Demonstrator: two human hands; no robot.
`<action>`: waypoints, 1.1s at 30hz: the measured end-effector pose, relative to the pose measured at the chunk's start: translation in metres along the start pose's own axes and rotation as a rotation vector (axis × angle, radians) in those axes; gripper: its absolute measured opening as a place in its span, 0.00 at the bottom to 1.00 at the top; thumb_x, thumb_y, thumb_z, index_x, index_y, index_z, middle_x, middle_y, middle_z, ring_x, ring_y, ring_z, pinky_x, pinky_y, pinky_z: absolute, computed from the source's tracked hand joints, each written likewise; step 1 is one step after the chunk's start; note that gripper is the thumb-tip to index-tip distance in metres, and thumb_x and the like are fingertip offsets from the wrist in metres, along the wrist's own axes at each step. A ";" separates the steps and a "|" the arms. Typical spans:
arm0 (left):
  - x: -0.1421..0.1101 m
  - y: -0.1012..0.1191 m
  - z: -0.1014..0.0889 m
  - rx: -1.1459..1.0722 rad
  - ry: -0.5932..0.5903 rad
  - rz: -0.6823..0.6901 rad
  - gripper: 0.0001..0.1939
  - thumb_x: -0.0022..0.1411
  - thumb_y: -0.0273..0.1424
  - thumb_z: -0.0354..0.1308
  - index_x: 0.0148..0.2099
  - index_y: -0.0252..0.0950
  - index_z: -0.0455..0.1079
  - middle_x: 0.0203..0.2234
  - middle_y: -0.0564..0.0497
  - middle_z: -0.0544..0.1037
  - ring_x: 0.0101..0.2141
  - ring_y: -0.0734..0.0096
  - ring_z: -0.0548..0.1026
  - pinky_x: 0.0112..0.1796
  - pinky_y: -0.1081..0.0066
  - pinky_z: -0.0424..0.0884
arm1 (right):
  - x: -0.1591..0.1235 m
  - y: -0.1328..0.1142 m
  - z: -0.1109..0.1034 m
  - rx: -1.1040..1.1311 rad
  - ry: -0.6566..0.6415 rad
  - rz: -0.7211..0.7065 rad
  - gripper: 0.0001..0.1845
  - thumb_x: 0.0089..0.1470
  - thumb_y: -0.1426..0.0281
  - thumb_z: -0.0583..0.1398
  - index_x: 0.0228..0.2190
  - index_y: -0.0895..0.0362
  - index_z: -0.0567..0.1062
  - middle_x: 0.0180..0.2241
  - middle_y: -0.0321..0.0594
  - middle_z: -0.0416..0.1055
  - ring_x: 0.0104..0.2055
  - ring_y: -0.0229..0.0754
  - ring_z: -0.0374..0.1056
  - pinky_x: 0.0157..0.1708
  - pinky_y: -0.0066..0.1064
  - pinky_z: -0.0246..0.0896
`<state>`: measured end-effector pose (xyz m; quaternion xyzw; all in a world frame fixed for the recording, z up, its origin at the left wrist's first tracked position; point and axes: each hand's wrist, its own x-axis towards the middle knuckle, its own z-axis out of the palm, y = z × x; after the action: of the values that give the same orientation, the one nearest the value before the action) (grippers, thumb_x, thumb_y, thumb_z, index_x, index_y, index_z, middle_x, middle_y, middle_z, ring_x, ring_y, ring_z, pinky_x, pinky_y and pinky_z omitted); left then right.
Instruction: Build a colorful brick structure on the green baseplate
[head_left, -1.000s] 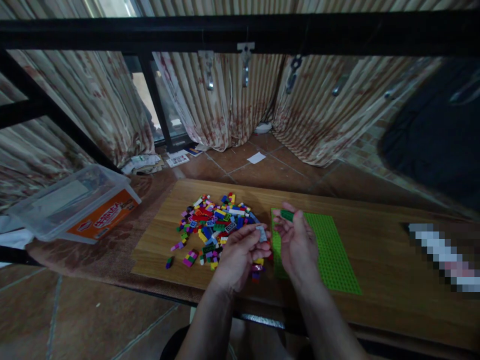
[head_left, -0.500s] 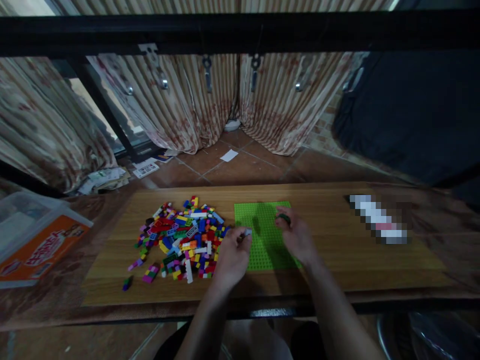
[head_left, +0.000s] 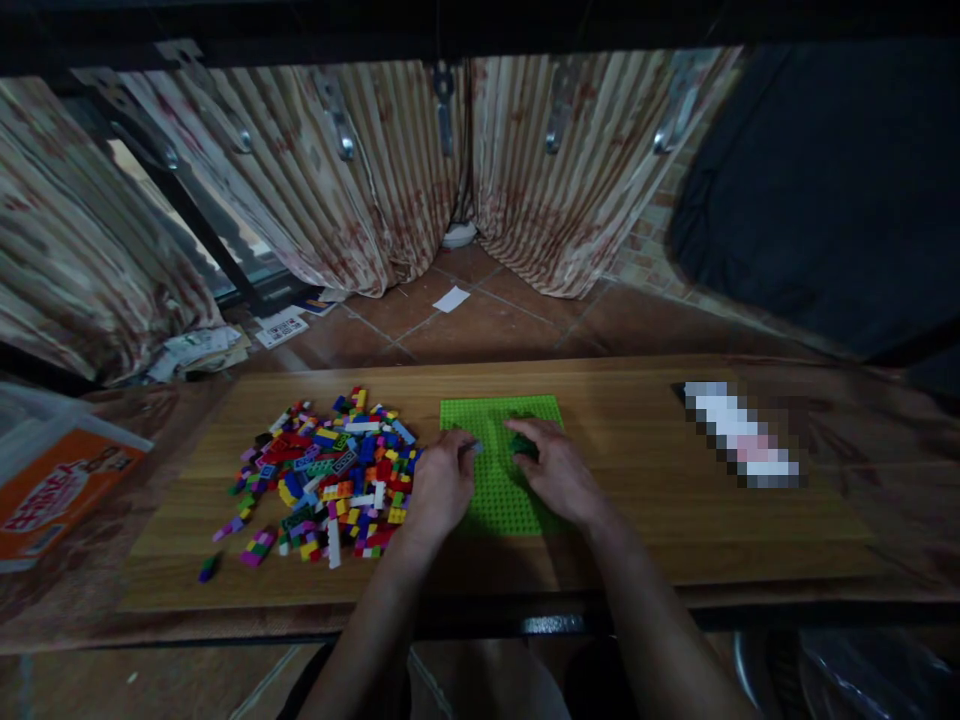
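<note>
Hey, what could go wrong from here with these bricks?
The left hand is right beside the brick pile and might knock some pieces loose. The dark green brick in the right hand, over the green baseplate, could slip. A small green and purple piece lies near the front edge of the wooden board, so a bump might send it off.

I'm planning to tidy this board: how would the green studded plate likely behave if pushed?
The green studded plate would probably slide rather than tip, since it lies flat on the wooden board. Looking thin, it is likely light for its breadth. Its studded surface should feel less slippery.
</note>
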<state>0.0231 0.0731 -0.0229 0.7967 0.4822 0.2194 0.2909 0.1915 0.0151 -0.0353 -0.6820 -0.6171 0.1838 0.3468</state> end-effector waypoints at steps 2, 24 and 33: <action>0.002 0.000 0.000 -0.007 0.003 0.024 0.10 0.63 0.25 0.51 0.41 0.38 0.73 0.37 0.48 0.78 0.39 0.67 0.76 0.44 0.70 0.69 | 0.001 0.000 -0.001 -0.021 -0.004 -0.003 0.26 0.49 0.79 0.57 0.50 0.53 0.73 0.46 0.43 0.72 0.51 0.47 0.64 0.54 0.45 0.59; -0.026 0.024 0.036 0.098 -0.108 0.202 0.13 0.66 0.26 0.46 0.49 0.40 0.68 0.41 0.50 0.72 0.39 0.70 0.73 0.42 0.71 0.71 | -0.029 0.022 -0.023 0.012 -0.028 0.020 0.21 0.47 0.81 0.55 0.40 0.53 0.78 0.42 0.41 0.76 0.46 0.46 0.70 0.51 0.42 0.63; -0.037 0.021 0.034 0.117 -0.109 0.137 0.14 0.67 0.29 0.46 0.51 0.40 0.68 0.43 0.50 0.72 0.40 0.71 0.74 0.42 0.72 0.71 | -0.025 0.020 -0.018 0.030 -0.039 -0.016 0.21 0.49 0.81 0.55 0.41 0.53 0.78 0.43 0.42 0.76 0.47 0.46 0.69 0.52 0.43 0.62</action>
<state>0.0421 0.0230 -0.0363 0.8541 0.4221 0.1665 0.2542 0.2136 -0.0139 -0.0415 -0.6679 -0.6265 0.2037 0.3464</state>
